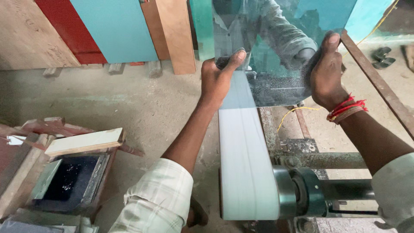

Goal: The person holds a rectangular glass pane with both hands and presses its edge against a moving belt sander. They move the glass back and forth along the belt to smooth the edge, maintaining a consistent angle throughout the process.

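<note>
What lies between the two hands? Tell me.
In the head view, only the glass sheet spans the stretch: the left hand grips its left edge, the right hand its right edge, above the pale belt.

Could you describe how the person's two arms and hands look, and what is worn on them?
Both hands are bare, without gloves. The left hand comes from a pale checked shirt sleeve rolled up near the elbow. The right hand has red thread bands around the wrist and a plain pale sleeve rolled up likewise.
</note>
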